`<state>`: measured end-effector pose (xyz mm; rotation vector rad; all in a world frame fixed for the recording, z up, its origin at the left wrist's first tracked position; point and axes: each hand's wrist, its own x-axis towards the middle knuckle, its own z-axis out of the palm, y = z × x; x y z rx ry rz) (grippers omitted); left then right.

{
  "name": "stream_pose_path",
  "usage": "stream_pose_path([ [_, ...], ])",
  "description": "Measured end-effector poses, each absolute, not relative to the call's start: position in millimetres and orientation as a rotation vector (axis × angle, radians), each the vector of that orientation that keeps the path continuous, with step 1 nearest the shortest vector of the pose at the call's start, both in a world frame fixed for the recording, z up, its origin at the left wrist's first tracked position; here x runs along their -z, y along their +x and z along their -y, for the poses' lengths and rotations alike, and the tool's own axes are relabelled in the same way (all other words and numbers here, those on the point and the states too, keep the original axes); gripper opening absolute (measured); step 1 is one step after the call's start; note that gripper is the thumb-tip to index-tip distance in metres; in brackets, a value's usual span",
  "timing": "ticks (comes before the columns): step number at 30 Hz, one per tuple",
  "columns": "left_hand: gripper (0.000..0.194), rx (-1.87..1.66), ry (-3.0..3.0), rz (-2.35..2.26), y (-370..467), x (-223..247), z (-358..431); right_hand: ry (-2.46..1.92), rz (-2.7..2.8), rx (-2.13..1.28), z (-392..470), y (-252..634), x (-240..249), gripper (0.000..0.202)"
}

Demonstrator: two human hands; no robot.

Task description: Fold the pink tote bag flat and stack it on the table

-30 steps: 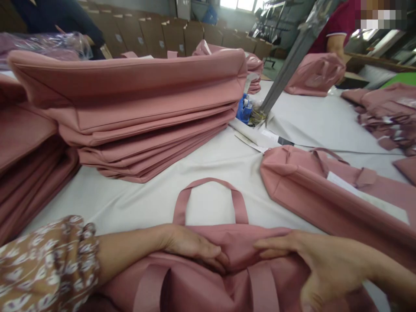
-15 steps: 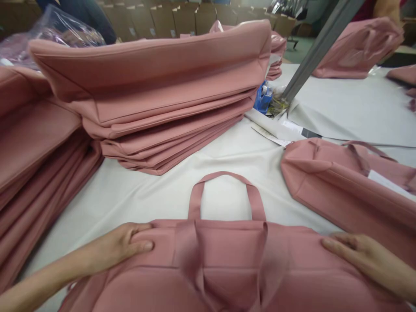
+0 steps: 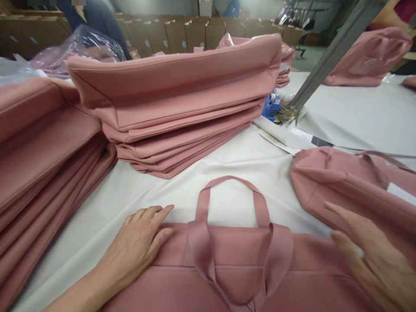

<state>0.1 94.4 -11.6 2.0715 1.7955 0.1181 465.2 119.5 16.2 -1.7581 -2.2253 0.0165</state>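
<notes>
A flat pink tote bag (image 3: 240,255) lies in front of me on the white table cloth (image 3: 136,195), its handle loop (image 3: 230,190) pointing away. My left hand (image 3: 139,242) rests flat on the bag's upper left corner, fingers spread and holding nothing. My right hand (image 3: 370,255) hovers with open fingers over the bag's right end, blurred, close to a second pink bag (image 3: 351,190) lying at the right.
A tall stack of folded pink bags (image 3: 175,104) stands beyond the handle, with another stack (image 3: 42,147) at the left. A grey metal post (image 3: 328,56), papers (image 3: 292,136) and a blue item (image 3: 271,106) sit behind. Cardboard boxes (image 3: 195,32) and another person (image 3: 94,21) are at the back.
Both hands slid outward from the bag's middle to its ends, smoothing it flat. The right hand has since lifted off the bag, and the left moved slightly up and right.
</notes>
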Motion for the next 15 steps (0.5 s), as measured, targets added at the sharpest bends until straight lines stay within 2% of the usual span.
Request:
stream_pose_path([
  [4, 0.041, -0.014, 2.04, -1.676, 21, 26, -105, -1.609, 2.557, -0.17, -117, 442, 26, 0.044],
  [7, 0.038, -0.101, 1.959, -1.653, 22, 34, -116, -1.686, 2.475, -0.277, -114, 446, 48, 0.044],
  [12, 0.029, -0.597, 1.896, -1.487, 37, 4, -148, -1.742, 2.207, -0.412, -141, 446, 23, 0.039],
  [15, 0.032, -0.429, 1.818, -1.199, 66, -10, -172, -1.65, 2.164, -0.393, -181, 425, 2, 0.037],
])
